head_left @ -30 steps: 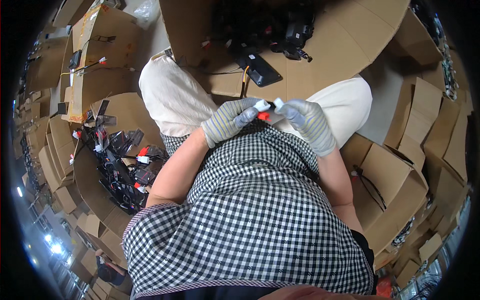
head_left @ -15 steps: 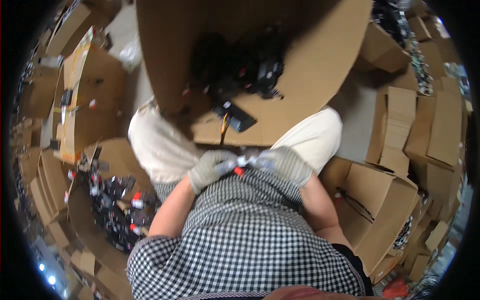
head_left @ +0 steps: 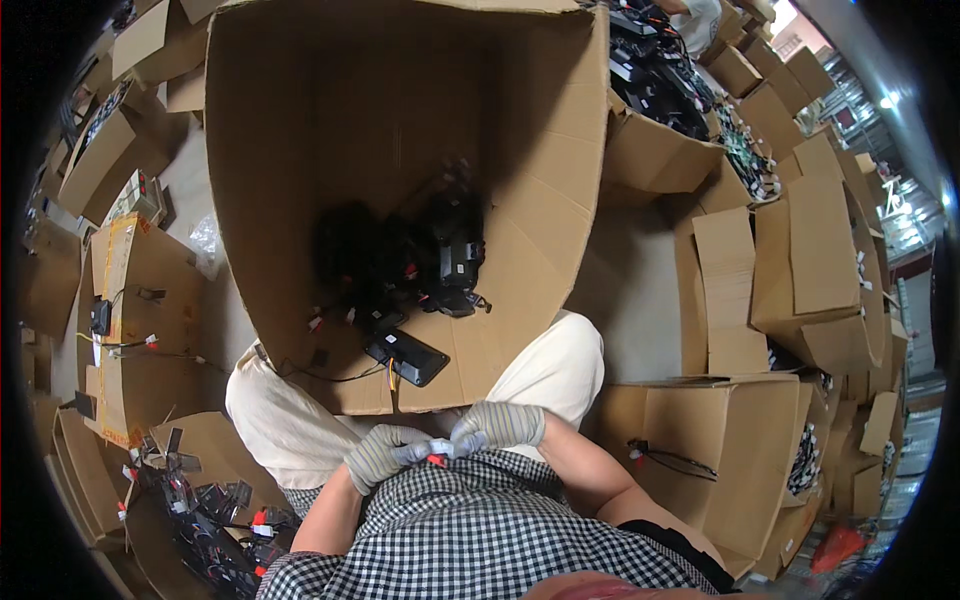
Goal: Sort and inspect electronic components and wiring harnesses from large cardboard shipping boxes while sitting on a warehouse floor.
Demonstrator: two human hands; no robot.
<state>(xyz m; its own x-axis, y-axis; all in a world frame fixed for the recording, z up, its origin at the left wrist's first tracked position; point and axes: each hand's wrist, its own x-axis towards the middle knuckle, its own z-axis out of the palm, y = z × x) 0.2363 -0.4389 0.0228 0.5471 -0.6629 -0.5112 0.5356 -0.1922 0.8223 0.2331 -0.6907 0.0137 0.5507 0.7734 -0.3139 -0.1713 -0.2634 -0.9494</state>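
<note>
Holding a small white connector piece with a red tip (head_left: 436, 452) between both gloved hands, close against the lap, as it was half a second and a full second ago; the item has not left the fingers, so the work on it reads as unfinished. What has changed is the surroundings: the large open cardboard box (head_left: 520, 130) now fills the view directly beyond the hands, its pile of black devices with trailing wires (head_left: 420, 260) well past the fingertips, where earlier frames showed only its near edge. That suggests a shift of the head more than of the hands. Left hand (head_left: 382, 455): striped knit glove, fingers curled and pinching the left end of the piece, forearm bare, rising from below left. Right hand (head_left: 500, 425): same glove, closed on the right end, knuckles up, sitting slightly higher and farther out than the left; the forearm runs back to the lower right. The two hands touch over the item. A flat black unit with an orange lead (head_left: 405, 357) lies on the box floor just beyond the left hand. A smaller open carton holding a looped black cable (head_left: 690, 460) stands to the right of the right hand. Another carton of black parts with red-and-white plugs (head_left: 215, 510) sits low, left of the left forearm.
</note>
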